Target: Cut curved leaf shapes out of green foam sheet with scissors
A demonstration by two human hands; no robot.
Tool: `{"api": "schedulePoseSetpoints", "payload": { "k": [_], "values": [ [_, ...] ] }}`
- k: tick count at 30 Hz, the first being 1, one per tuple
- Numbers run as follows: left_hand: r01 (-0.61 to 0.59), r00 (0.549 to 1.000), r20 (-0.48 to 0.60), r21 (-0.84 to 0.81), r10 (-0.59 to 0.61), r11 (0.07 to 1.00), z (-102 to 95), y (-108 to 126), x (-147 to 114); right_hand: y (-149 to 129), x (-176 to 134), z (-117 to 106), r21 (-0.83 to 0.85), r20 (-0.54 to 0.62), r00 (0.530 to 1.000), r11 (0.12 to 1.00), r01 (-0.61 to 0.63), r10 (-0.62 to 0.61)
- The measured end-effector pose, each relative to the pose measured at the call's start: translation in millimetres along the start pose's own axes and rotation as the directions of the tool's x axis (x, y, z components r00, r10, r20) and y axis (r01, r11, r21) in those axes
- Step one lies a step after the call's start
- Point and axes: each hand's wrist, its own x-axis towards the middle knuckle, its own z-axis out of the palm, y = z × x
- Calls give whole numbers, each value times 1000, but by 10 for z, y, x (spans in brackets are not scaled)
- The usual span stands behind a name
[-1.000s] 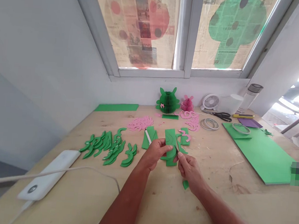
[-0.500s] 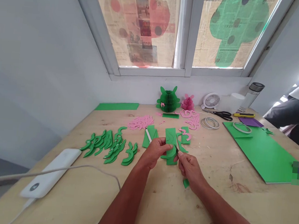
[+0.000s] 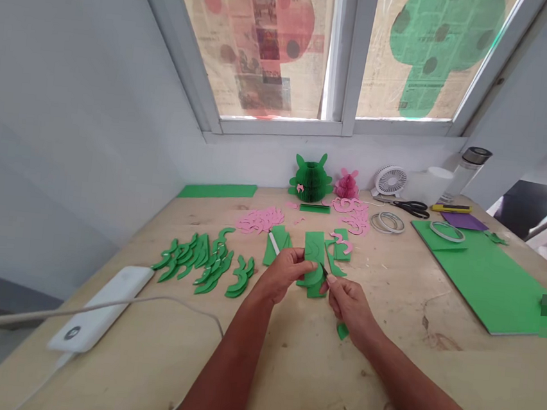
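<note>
My left hand (image 3: 289,271) pinches a strip of green paper (image 3: 314,247) between thumb and fingers. Wavy pencil lines run across that strip, and a cut curved part bends off its lower end. In my right hand (image 3: 349,300) are scissors (image 3: 324,272), whose dark blades meet the paper's right edge; their handles are hidden by the fingers. Green offcuts (image 3: 334,262) lie just beyond the right hand, with pink curved pieces (image 3: 343,243) by them. A white pen (image 3: 274,242) rests on more green paper behind the left hand.
Curved green cutouts (image 3: 213,270) lie in piles at left, near a white power bank (image 3: 102,308) with a cable. Pink cutouts (image 3: 261,219) sit farther back. Tape rolls (image 3: 388,222), black-handled scissors (image 3: 413,208), a small fan (image 3: 390,180) and a green board (image 3: 483,283) occupy the right.
The view has shifted slightly, and the person at the right edge shows less. Both hands keep nearly the same place, with the scissors still at the green strip.
</note>
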Motion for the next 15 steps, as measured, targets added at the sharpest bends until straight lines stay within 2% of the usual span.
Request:
{"api": "schedulePoseSetpoints", "payload": {
  "k": [7,15],
  "values": [
    [16,1000,15,6,-17,1000,-12,22,-7,-16,-8,-6,-57,11,1000,998,-9,10],
    [10,999,42,22,-11,1000,-53,28,-15,-3,2,-12,-46,47,998,999,-29,31]
  ]
}}
